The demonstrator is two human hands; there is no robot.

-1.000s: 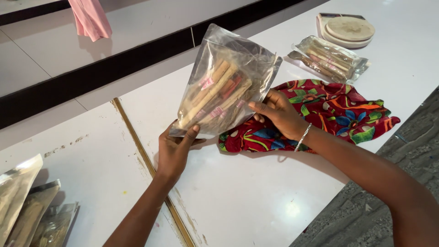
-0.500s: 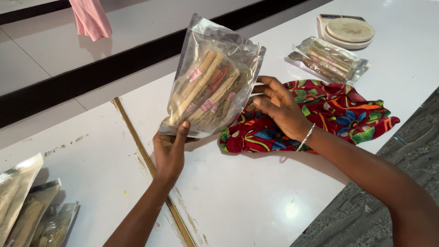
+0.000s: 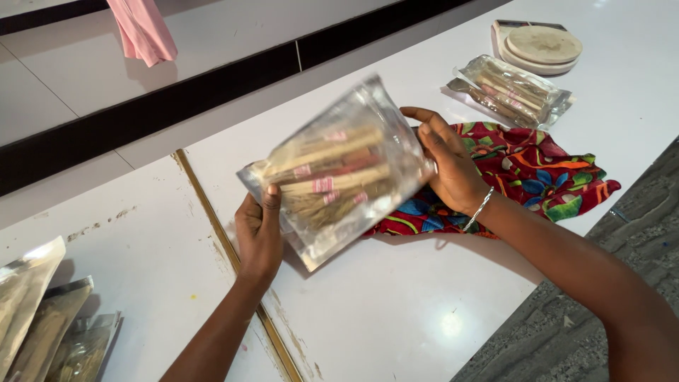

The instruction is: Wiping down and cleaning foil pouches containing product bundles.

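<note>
So the whole scene sits on a glossy white countertop point(image 3: 396, 332), shiny enough that a ceiling light bounces off it as a bright spot near the front edge. A thin brass-coloured strip point(image 3: 233, 262) runs diagonally across the white, with some scuffs and little specks beside it. Behind that, a black band point(image 3: 212, 92) cuts across, with more white surface past it and a pink cloth point(image 3: 145, 28) hanging down at the top. Bottom right, the white ends at a grey stone-looking floor point(image 3: 559, 325).

Both hands are on a clear plastic pouch of bundled brown sticks point(image 3: 336, 177), held up off the counter and tilted, roughly centre frame. The left hand point(image 3: 259, 233) grips the pouch's lower left corner, thumb on the front, fingers behind. The right hand point(image 3: 449, 166), with a thin silver bracelet point(image 3: 479, 209) at the wrist, holds the pouch's right edge, fingers wrapped around the side.

Right under and behind the pouch lies a crumpled red floral cloth point(image 3: 537, 170) on the counter. Farther back there's a second clear pouch of sticks point(image 3: 513, 92) lying flat, just beside a round-topped beige kitchen scale point(image 3: 541, 46). Down in the bottom left corner, a few more shiny pouches point(image 3: 42, 325) are stacked, partly cut off by the frame.
</note>
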